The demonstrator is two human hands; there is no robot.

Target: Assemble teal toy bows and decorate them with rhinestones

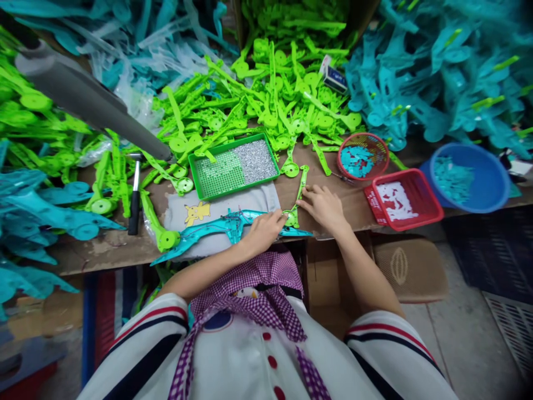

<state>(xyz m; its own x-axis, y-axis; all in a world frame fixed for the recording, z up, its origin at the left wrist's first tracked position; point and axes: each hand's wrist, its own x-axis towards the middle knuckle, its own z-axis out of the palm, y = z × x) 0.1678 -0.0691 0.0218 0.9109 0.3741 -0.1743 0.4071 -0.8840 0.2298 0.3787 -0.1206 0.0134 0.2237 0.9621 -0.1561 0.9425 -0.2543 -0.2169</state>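
Note:
A long teal plastic part (pixel 216 228) lies across a grey cloth (pixel 233 208) at the table's near edge. My left hand (pixel 263 230) rests on its right end, fingers curled and pressing it down. A slim green plastic part (pixel 300 191) lies angled over that end. My right hand (pixel 322 204) pinches the green part's lower section, fingers bent on it. Both hands meet where the green piece sits on the teal one.
A green tray (pixel 200 183) with small screws sits behind the cloth. A hammer (pixel 134 194) lies at left. Heaps of green parts (pixel 270 89) and teal parts (pixel 437 72) surround the table. A round red basket (pixel 381 145), a square red basket (pixel 433 203) and a blue bowl (pixel 495 183) stand right.

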